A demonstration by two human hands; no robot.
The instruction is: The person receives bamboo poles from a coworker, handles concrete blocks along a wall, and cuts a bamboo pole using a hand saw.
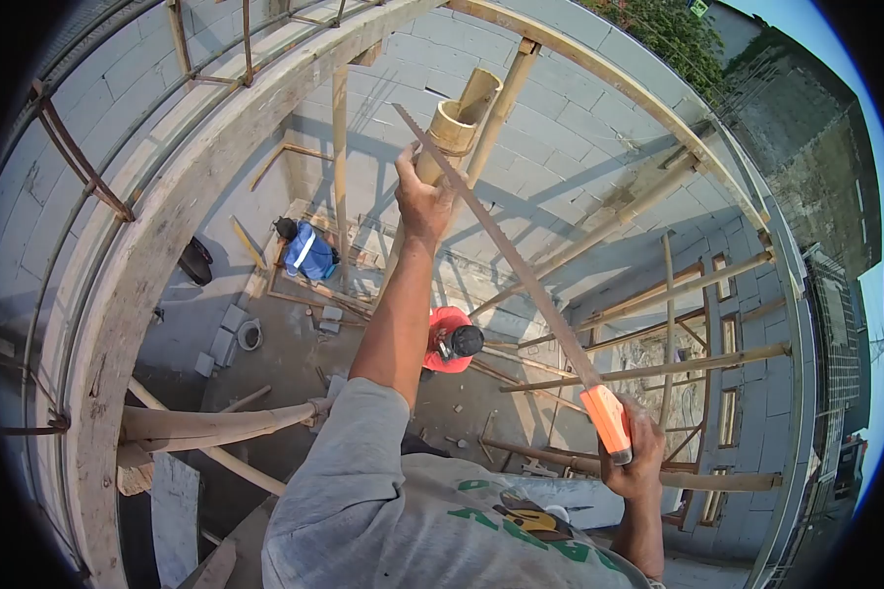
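Observation:
My left hand (425, 201) is raised and wrapped round an upright bamboo pole (429, 169) just below its cut, notched top. In my right hand (638, 456) is the orange handle of a hand saw (535, 285). The long blade slants up to the left, its far part passing across the bamboo near my left hand. Whether the teeth touch the bamboo cannot be made out. A second bamboo or wooden post (501, 113) stands close beside the pole.
Far below, one person in blue (309, 253) and another in red (449, 339) are on the floor. A concrete beam (157, 255) with rebar curves along the left. Bamboo poles (648, 378) cross at the right, and a block wall (550, 147) rises ahead.

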